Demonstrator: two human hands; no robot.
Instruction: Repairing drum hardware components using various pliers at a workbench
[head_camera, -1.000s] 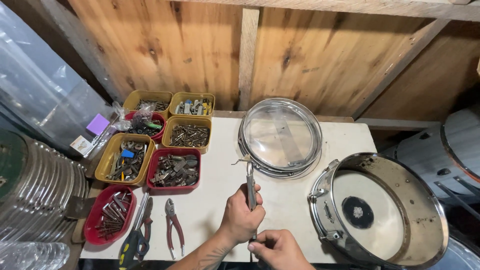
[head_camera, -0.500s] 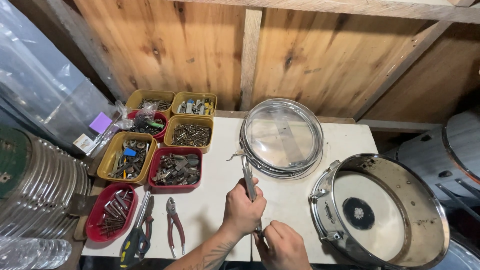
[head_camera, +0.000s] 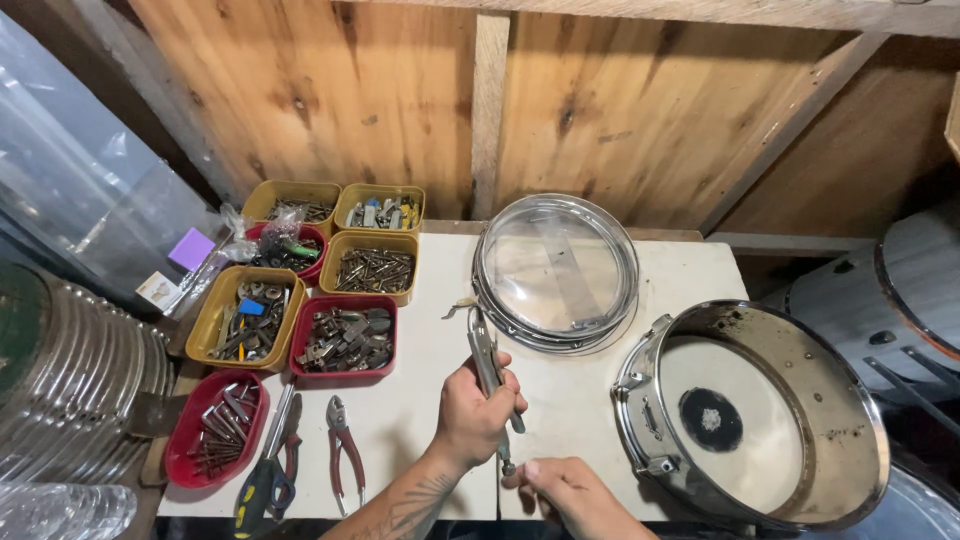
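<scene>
My left hand (head_camera: 470, 415) is wrapped around the handles of metal locking pliers (head_camera: 485, 350), whose jaws point away from me toward a drum hoop with a clear head (head_camera: 556, 270). My right hand (head_camera: 570, 490) pinches the small screw at the near end of the pliers' handle. A snare drum shell (head_camera: 750, 420) with a white head and a dark patch lies on its side at the right of the white table (head_camera: 420, 400).
Yellow and red trays of screws, bolts and metal parts (head_camera: 345, 340) fill the table's left side. Red-handled pliers (head_camera: 345, 450) and another tool (head_camera: 265, 480) lie near the front edge. Stacked metal hoops (head_camera: 60, 390) stand at left, more drums (head_camera: 890, 300) at right.
My right hand has shifted up to the end of the pliers' handle. My left hand has held the pliers in about the same place.
</scene>
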